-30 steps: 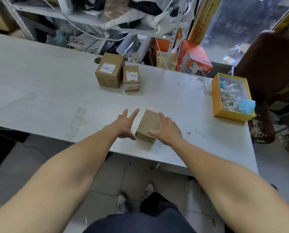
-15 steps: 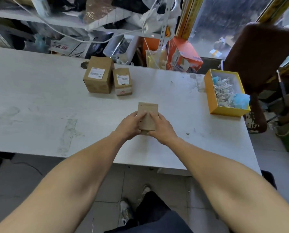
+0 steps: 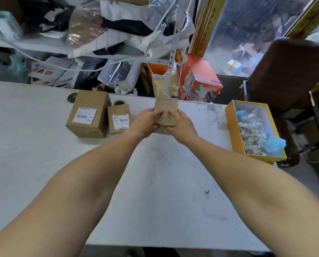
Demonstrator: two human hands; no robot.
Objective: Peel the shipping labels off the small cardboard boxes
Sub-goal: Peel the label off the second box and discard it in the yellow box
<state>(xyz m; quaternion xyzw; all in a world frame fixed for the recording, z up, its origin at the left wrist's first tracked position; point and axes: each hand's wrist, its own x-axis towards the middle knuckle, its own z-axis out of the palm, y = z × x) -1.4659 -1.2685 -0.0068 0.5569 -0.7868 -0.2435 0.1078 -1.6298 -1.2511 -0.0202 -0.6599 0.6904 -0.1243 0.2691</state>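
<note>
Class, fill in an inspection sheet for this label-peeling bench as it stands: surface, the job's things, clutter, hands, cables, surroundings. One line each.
Surface: white table, scuffed and stained.
Job's things: held box lifted off the table, no label on the faces shown; large box and small box stand side by side at the far edge, each still labelled on top.
Clutter: yellow tray at the right edge, holding crumpled white and blue scraps.
Hands: left hand and right hand both grip the held box from either side.
Cables: white cord drooping across the shelving behind.
Surroundings: crowded shelves, orange carton, brown chair at right.
</note>
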